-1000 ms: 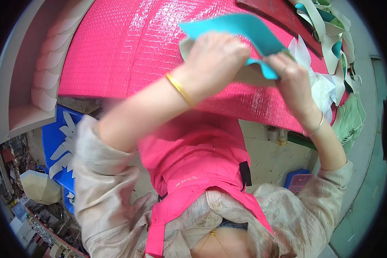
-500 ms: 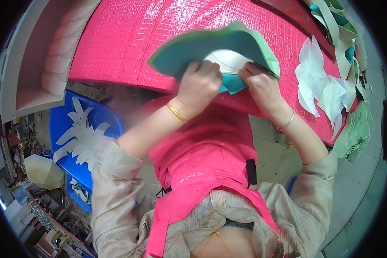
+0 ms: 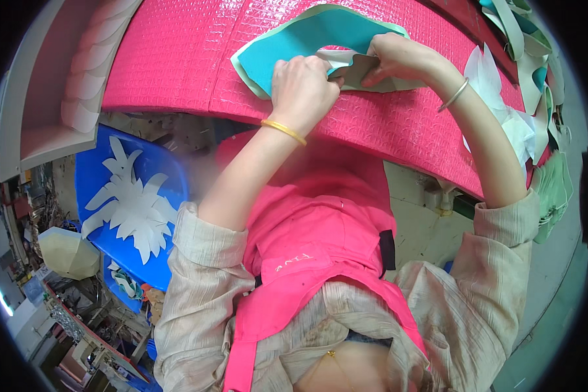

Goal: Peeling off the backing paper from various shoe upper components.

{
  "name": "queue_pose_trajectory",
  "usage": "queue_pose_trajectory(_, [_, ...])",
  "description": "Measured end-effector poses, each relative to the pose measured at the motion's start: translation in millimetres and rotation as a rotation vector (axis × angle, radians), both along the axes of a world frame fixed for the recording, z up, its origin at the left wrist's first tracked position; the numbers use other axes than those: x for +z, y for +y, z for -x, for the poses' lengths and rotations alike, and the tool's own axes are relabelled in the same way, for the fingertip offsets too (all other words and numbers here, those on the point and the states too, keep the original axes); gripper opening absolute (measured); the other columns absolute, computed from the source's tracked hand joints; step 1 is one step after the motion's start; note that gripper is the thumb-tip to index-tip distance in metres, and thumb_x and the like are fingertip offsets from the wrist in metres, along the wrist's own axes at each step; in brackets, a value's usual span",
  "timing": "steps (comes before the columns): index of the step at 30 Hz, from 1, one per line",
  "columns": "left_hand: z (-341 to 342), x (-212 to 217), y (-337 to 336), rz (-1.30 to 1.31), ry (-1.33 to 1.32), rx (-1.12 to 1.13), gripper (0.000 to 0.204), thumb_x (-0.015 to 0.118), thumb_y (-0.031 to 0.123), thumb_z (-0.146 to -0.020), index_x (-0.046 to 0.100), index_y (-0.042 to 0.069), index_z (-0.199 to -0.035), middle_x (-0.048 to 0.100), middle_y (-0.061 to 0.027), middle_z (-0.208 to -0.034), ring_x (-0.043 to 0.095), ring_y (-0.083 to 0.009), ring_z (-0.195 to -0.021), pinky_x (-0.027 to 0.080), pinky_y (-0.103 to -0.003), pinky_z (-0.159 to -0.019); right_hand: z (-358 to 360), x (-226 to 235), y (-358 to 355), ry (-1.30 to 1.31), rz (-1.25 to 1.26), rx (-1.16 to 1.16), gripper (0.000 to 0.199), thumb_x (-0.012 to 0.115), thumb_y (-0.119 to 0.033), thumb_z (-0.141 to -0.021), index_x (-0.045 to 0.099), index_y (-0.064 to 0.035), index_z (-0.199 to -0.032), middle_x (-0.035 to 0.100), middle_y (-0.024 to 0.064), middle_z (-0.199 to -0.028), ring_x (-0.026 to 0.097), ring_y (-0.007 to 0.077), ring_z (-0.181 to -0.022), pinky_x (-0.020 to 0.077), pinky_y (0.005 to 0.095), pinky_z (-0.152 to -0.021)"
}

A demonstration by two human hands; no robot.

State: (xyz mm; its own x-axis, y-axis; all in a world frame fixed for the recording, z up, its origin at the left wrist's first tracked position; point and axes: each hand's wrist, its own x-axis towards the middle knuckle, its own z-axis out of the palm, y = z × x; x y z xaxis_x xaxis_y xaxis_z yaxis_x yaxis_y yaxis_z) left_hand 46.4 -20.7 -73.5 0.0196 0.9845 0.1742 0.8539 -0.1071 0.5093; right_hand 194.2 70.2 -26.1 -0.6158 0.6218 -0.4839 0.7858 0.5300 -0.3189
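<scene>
A curved shoe upper (image 3: 287,46), teal on its upward face with a pale green border, lies on the pink quilted table cover near the front edge. My left hand (image 3: 305,88) is closed at its inner edge, beside the central opening. On the other side, my right hand (image 3: 402,60) pinches a folded-over pale grey part of the same piece between thumb and fingers. My left fingertips are partly hidden beneath the hand.
White leaf-shaped pieces (image 3: 127,209) lie on a blue stool (image 3: 98,170) at left. A pale tray (image 3: 36,85) holds overlapping white pieces. Right of my right arm are white pieces (image 3: 487,85), a green stack (image 3: 554,196) and hanging green-and-teal pieces (image 3: 532,72).
The shoe upper has come down from a raised, bent position to lie flatter on the table, teal face showing. Both hands moved away from me, and the right one turned inward.
</scene>
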Motion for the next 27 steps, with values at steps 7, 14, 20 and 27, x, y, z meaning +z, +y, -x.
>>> queue_pose_trajectory(7, [0.2,7.6,9.0,0.169,0.058,-0.013,0.018,0.063,0.022,-0.064,0.064,0.003,-0.066,0.060,-0.0154,-0.065,0.059,-0.0283,-0.064,0.041,-0.037,-0.062,1.9,-5.4,4.5,0.006,0.031,0.005,0.029,0.072,-0.022,-0.061,0.064,0.0004,-0.077,0.059,0.0169,-0.067,0.058,0.0253,-0.061,0.0437,0.0341,-0.058])
queue_pose_trajectory(14, [-0.1,12.6,17.3,0.235,0.203,-0.051,0.029,0.066,0.030,-0.065,0.065,0.004,-0.077,0.059,-0.0181,-0.064,0.059,-0.0314,-0.061,0.047,-0.038,-0.059,8.3,-3.3,-3.4,-0.043,-0.101,0.050,0.030,0.071,-0.024,-0.061,0.064,0.0001,-0.076,0.059,0.0182,-0.068,0.058,0.0292,-0.064,0.0454,0.0348,-0.061])
queue_pose_trajectory(20, [11.6,13.7,-4.0,-0.500,0.552,-0.108,0.031,0.063,0.023,-0.067,0.059,0.006,-0.093,0.056,-0.0130,-0.097,0.053,-0.0227,-0.096,0.041,-0.037,-0.084,12.8,-4.4,-14.7,-0.089,-0.300,0.123,0.029,0.070,-0.025,-0.061,0.062,0.0010,-0.071,0.059,0.0192,-0.071,0.059,0.0315,-0.071,0.0479,0.0380,-0.066])
queue_pose_trajectory(27, [-7.6,-22.5,-39.3,-0.343,0.227,-0.302,0.036,0.056,0.022,-0.073,0.054,0.002,-0.103,0.052,-0.0098,-0.105,0.049,-0.0236,-0.098,0.031,-0.039,-0.096,13.9,-3.2,-18.8,-0.160,-0.359,0.145,0.026,0.070,-0.020,-0.062,0.063,-0.0020,-0.080,0.062,0.0165,-0.077,0.061,0.0285,-0.074,0.0507,0.0364,-0.064])
